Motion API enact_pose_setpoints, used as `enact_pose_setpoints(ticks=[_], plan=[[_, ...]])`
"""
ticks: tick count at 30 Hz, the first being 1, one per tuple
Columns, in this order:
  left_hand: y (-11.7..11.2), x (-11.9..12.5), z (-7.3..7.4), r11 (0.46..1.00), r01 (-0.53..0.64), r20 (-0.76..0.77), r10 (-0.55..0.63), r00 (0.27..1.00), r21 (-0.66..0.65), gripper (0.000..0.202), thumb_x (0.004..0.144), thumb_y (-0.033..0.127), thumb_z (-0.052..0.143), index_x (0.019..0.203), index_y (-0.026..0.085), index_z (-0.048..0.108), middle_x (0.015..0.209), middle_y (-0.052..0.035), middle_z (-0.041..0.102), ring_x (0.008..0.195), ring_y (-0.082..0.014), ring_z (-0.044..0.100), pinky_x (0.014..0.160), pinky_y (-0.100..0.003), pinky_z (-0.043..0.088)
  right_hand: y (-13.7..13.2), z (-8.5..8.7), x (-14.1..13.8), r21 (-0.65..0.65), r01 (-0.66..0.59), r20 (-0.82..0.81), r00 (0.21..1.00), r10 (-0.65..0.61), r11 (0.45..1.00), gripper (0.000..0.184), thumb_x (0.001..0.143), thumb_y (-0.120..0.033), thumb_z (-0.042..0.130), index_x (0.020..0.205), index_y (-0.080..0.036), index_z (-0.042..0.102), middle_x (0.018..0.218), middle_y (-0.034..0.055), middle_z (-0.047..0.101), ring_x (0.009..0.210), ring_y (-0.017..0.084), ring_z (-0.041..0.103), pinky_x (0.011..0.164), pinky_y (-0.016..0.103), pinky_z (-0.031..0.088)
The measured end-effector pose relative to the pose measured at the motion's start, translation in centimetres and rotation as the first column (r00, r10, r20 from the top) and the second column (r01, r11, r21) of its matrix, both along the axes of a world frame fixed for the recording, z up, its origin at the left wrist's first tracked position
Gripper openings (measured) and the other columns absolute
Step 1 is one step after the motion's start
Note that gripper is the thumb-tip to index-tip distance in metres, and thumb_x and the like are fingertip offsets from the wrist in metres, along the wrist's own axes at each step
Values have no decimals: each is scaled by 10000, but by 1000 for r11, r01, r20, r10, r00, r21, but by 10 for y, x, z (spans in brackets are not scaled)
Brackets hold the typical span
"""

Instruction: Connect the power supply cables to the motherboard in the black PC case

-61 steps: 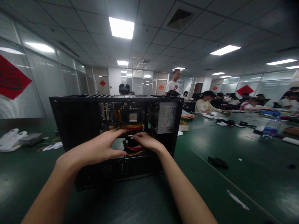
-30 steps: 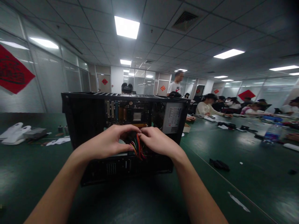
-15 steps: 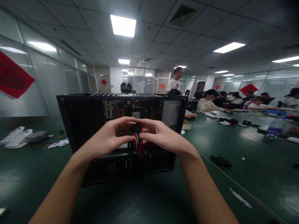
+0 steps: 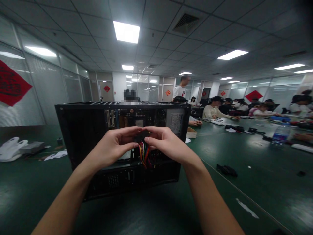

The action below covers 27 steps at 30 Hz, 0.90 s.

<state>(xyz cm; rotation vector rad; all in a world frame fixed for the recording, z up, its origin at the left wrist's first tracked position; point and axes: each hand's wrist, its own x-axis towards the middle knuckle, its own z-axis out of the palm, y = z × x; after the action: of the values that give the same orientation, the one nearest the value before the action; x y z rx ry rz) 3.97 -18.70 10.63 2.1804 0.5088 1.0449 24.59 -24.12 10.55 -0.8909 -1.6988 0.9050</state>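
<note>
An open black computer case [image 4: 80, 130] lies on its side on the green table [image 4: 151, 212], showing its motherboard [image 4: 129, 119] and a grey power supply [image 4: 174, 122]. My left hand [image 4: 114, 145] and my right hand [image 4: 165, 143] meet in front of the opening. Both pinch a small black connector [image 4: 141, 135] between fingers and thumbs. A bundle of red, yellow and black wires [image 4: 144, 153] hangs from the connector down into the case.
White bags [image 4: 11, 148] and papers lie at the far left of the table. A small black item [image 4: 226, 169] lies to the right of the case. A water bottle [image 4: 278, 133] stands far right. Several people sit along the right side; one stands behind.
My hands drew the wire bundle up out of the case and now hold its connector higher, in front of the motherboard. The view shifted slightly.
</note>
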Motion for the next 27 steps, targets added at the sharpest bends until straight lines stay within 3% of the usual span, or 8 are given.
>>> enact_pose_setpoints(ticks=[11, 15, 17, 21, 24, 27], plan=[[-5, 6, -2, 986, -56, -4, 57, 998, 155, 501, 850, 278, 726, 1335, 220, 615, 1292, -61, 678, 1146, -236, 667, 1013, -381, 563, 5, 0, 5, 8, 38, -13, 999, -38, 999, 390, 841, -236, 644, 1226, -179, 664, 890, 33, 693, 763, 126, 597, 666, 241, 477], [-4, 8, -5, 945, -139, 45, 131, 990, 297, 464, 823, 326, 762, 1258, 201, 658, 997, -37, 768, 862, -189, 740, 803, -297, 628, 3, 1, 6, -12, 24, -83, 996, -25, 1000, 417, 847, -260, 647, 1258, -190, 640, 847, 14, 670, 737, 114, 582, 656, 234, 457], [-4, 11, -6, 879, -209, 97, 185, 978, 428, 413, 822, 335, 765, 1200, 188, 689, 891, -28, 761, 766, -167, 727, 723, -262, 613, 4, 0, 7, -20, 18, -145, 989, -21, 1000, 442, 843, -272, 654, 1279, -207, 625, 860, 10, 659, 742, 115, 579, 657, 237, 456], [-3, 18, -8, 692, -243, 150, 193, 970, 679, 303, 891, 263, 689, 1180, 175, 706, 958, -55, 743, 812, -150, 707, 736, -234, 579, 6, -2, 8, -14, 34, -227, 973, -37, 999, 439, 839, -281, 654, 1275, -236, 626, 896, 7, 646, 741, 111, 567, 654, 239, 448], [0, 21, -11, 585, -237, 147, 198, 969, 776, 326, 926, 187, 626, 1249, 165, 666, 1055, -76, 727, 900, -147, 703, 790, -225, 575, 7, -2, 6, 17, 104, -224, 970, -97, 994, 423, 835, -275, 651, 1255, -232, 637, 899, 4, 643, 737, 107, 557, 657, 239, 442], [4, 20, -16, 446, -312, 212, 260, 942, 839, 314, 920, 182, 630, 1232, 171, 670, 1082, -79, 728, 933, -158, 707, 840, -243, 580, 8, -2, 1, 65, 136, -188, 975, -122, 988, 384, 839, -283, 642, 1218, -219, 647, 888, 2, 650, 756, 117, 573, 683, 250, 458]])
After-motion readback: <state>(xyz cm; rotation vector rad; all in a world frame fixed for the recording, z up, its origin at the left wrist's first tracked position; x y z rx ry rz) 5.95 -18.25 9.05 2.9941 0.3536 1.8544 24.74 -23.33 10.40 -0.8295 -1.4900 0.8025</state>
